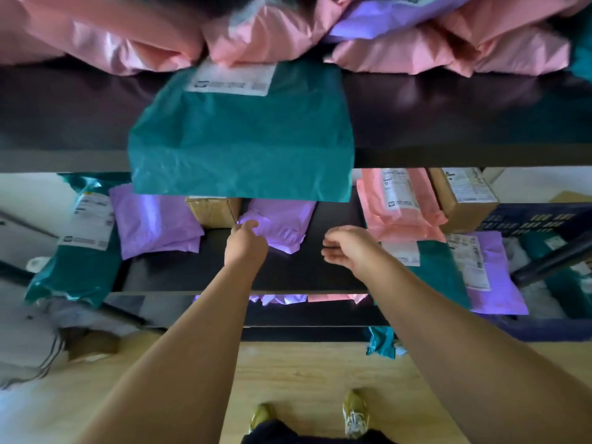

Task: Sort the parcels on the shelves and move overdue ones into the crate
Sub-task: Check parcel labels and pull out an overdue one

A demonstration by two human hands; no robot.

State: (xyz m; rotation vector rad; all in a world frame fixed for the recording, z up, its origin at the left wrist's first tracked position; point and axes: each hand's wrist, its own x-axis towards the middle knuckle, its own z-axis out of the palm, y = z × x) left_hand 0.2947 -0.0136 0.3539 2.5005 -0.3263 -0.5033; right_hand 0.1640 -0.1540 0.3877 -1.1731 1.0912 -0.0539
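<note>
Where teal parcel [240,139] overhangs, purple parcel [282,225] top edge hidden.

I see a light wooden floor [304,373] below the left hand [246,243] and the right hand [347,249]. Two yellowish shoes [354,411] stand on it, well below the hands, beside dark clothing [288,432]. Far left of the left hand is a white roll [38,262]. Lower is a grey striped cloth [28,347], with a blurred brown thing [93,344] beside it.

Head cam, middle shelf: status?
Left hand at corner of purple parcel, grip unclear. Right hand empty, fingers loosely curled. Green parcel overhangs upper shelf, just above.
</note>
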